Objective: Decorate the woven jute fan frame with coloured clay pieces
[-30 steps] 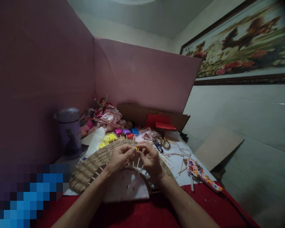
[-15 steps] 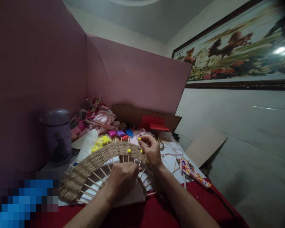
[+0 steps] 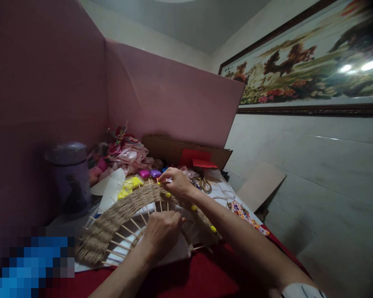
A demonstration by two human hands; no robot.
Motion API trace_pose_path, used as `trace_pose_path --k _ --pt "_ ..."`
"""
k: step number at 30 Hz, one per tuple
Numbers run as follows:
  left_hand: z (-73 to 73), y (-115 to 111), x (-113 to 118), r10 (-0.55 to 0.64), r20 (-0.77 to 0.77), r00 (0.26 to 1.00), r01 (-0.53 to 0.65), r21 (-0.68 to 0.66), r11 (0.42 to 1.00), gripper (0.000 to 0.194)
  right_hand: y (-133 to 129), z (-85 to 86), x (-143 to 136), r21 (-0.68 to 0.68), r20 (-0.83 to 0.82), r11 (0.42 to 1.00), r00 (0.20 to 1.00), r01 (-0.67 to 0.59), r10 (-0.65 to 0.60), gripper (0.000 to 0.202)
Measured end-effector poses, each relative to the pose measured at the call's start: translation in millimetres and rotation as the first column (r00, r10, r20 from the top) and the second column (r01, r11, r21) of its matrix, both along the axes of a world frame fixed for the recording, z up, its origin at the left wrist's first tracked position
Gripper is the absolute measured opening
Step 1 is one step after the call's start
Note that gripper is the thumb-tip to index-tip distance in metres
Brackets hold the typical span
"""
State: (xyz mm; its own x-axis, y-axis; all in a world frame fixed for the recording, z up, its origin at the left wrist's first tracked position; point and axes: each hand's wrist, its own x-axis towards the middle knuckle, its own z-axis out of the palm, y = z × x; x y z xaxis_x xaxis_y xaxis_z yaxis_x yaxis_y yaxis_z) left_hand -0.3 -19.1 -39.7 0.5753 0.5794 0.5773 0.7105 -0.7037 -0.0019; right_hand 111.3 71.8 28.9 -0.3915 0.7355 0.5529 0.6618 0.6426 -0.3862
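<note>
A fan-shaped piece woven from brown cord over wooden sticks (image 3: 121, 211) stands tilted on the table. My left hand (image 3: 164, 231) is closed on its sticks below the woven band. At the top edge of the band, my right hand (image 3: 178, 183) pinches a small yellow clay ball (image 3: 158, 183), which looks to be touching the weave by a stick end. Further right on the band sit other yellow clay pieces: one near the top (image 3: 168, 195), another (image 3: 193, 207) beside my right forearm, and one low at the right end (image 3: 213, 229). My forearm hides part of the fan.
A yellow clay packet (image 3: 130, 186) and magenta and purple packets (image 3: 156, 173) lie behind the fan. Left stands a lilac bottle (image 3: 70, 178). Scissors (image 3: 207, 185) and a flower-patterned tool (image 3: 248, 217) are at right. Cardboard (image 3: 161, 147) leans at the back; red cloth (image 3: 205, 273) covers the front.
My right hand has moved left along the fan's top edge with the yellow ball. More yellow pieces on the right side have come into sight. My left hand keeps its hold.
</note>
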Motion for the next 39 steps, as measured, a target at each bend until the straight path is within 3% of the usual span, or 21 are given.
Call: trace_pose_path --k 11,21,39 --pt "-0.3 -0.1 0.2 0.01 -0.022 1.0 -0.011 -0.048 0.999 0.026 9.3 -16.9 -13.5 0.032 0.069 0.999 0.997 0.034 -0.037 0.014" --pt "-0.1 0.4 0.6 0.008 -0.03 1.0 -0.009 -0.065 0.998 0.027 7.3 -9.9 -10.8 0.083 0.04 0.996 0.998 0.036 -0.04 0.014" --pt "0.7 -0.9 1.3 0.021 -0.041 0.999 -0.025 -0.097 0.995 0.026 8.6 -19.1 -15.2 0.108 0.117 0.994 0.993 -0.016 0.004 0.016"
